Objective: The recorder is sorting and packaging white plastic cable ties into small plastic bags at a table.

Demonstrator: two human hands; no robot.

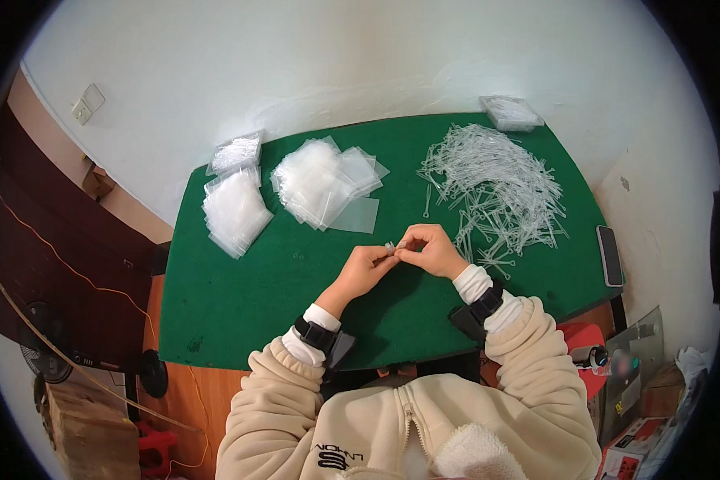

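My left hand and my right hand meet over the middle of the table, fingertips pinched together. Between them show the ends of small clear plastic pieces; their full shape is hidden by my fingers. Just right of my right hand spreads a large loose heap of thin clear plastic sticks, some with a ring at one end. Beyond my left hand lies a fanned-out pile of flat clear plastic bags.
A second stack of clear bags lies farther left, with a filled clear packet behind it. Another filled packet sits at the back right corner. A phone rests at the right edge of the green table. Walls stand behind and right.
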